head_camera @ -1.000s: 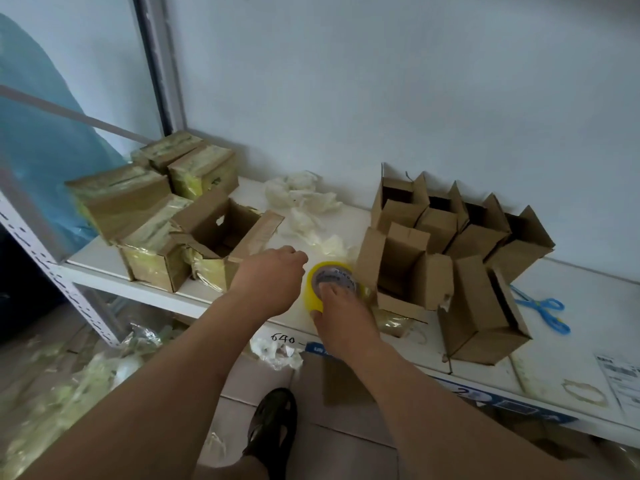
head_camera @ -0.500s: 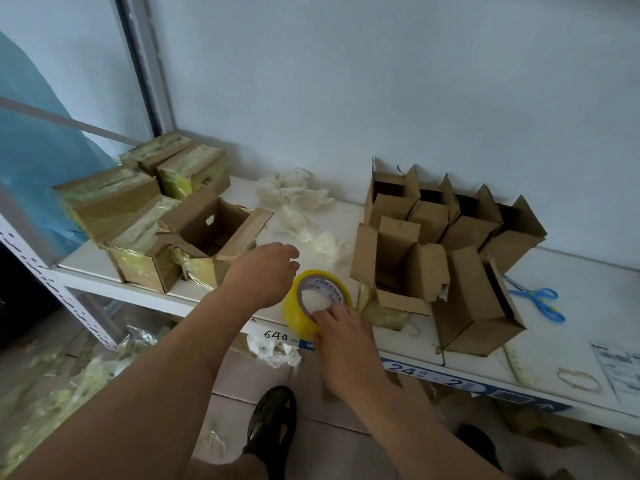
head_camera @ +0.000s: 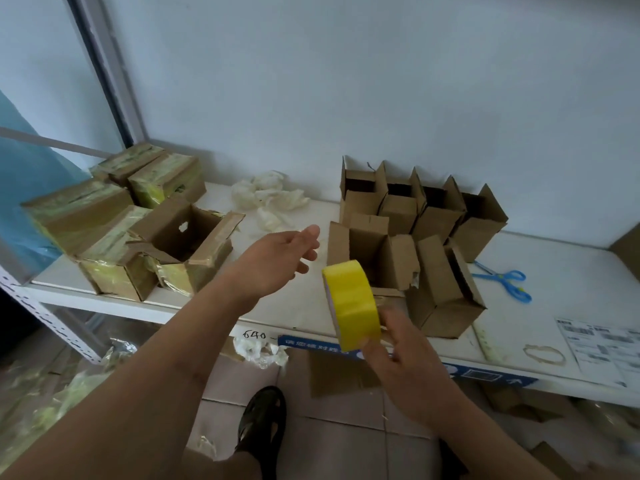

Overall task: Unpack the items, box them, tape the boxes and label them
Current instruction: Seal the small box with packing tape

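Yellow tape roll point(head_camera: 351, 304), gripped on edge by the right hand point(head_camera: 403, 351) before the open cardboard boxes point(head_camera: 408, 230), seems readied for sealing, while the left hand point(head_camera: 277, 259) hovers open-fingered, empty.

We reach our left hand point(head_camera: 277, 261) forward, fingers loosely spread and empty; our right hand point(head_camera: 398, 344) grips the yellow tape roll point(head_camera: 351, 303) raised on edge.
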